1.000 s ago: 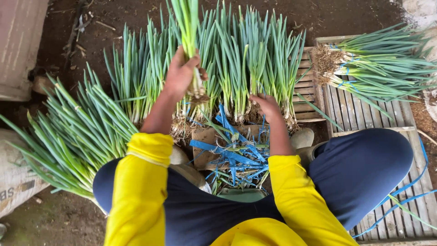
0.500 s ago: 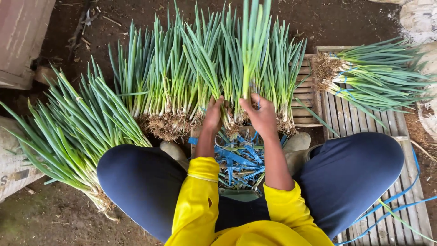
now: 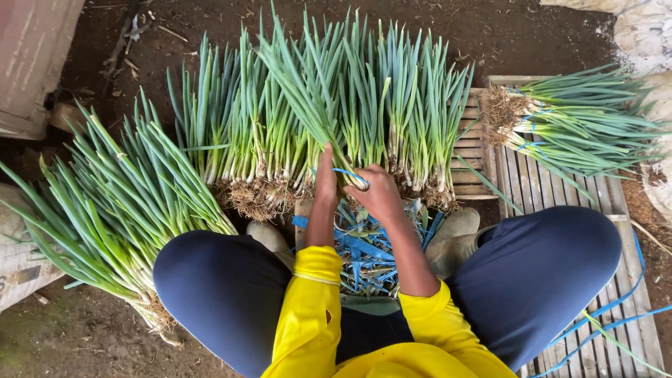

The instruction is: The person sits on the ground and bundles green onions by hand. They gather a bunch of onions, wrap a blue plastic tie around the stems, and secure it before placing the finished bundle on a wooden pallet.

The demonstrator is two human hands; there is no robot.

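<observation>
My left hand and my right hand are together on one bunch of green onions, held near its white base with the leaves tilted up and to the left. A blue strip runs around the bunch at my fingers. Behind it stands a row of green onions with roots toward me. A heap of blue strips lies between my knees, just below both hands.
A loose pile of green onions lies at the left over my knee. Tied bunches rest on a wooden slatted crate at the right. Sacks sit at the left edge and top right. Dirt floor lies beyond.
My left hand came down from high in the row and joined my right at a bunch's base. The bunch now leans left and a blue strip circles it.
</observation>
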